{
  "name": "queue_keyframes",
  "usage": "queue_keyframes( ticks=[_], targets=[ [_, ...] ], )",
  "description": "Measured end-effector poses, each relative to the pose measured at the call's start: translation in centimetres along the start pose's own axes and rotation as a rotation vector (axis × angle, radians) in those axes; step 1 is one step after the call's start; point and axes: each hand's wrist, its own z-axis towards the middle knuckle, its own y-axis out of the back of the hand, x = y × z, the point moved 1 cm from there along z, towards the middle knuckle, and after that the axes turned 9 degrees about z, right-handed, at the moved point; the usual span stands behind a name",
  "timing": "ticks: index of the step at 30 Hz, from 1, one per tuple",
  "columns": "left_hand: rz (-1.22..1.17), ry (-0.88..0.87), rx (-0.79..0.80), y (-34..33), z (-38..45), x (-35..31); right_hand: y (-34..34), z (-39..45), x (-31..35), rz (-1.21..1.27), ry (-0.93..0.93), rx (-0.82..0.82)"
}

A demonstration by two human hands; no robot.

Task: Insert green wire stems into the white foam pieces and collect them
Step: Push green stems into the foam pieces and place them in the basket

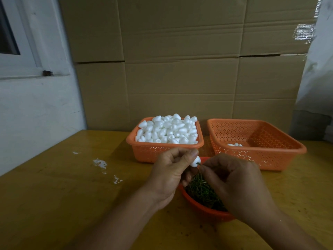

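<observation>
From the head view, both forearms reached forward from the bottom edge and met above a round orange bowl (201,210) of green stems (201,192) near the front of the tabletop (72,195). The left hand (171,172) was turned thumb-up, its fingers (191,155) curled and pinching a white foam piece (195,161) at the fingertips. The right hand (234,179) faced it, back of the hand upward, fingers bunched and pressed together, pinching a thin green stem (199,164) whose tip touched the foam piece's lower end. How far the stem had gone in could not be told.

Behind the hands stood two orange perforated baskets side by side. The left basket (149,150) was heaped with foam pieces (168,129). The right basket (259,156), larger, held only a few pieces (235,144) near its front wall. White crumbs (100,164) lay scattered on the tabletop to the left. Cardboard (180,69) rose behind the baskets.
</observation>
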Motion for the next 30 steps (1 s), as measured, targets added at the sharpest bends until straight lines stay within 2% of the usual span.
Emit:
queue_keyframes(
  ticks=[12, 19, 24, 30],
  targets=[
    [0.092, -0.108, -0.013, -0.26, -0.17, 0.06, -0.28, 0.07, -0.43, 0.100, -0.135, 0.057],
    [0.112, -0.119, -0.039, -0.31, -0.13, 0.36, -0.25, -0.10, -0.38, 0.071, -0.110, 0.065],
    [0.048, -0.128, 0.028, -0.35, -0.21, 0.11, -0.16, 0.11, -0.42, 0.103, -0.091, 0.009],
    [0.014, -0.094, 0.042, -0.36, -0.21, 0.03, -0.29, 0.02, -0.68, 0.169, -0.117, 0.025]
  ],
)
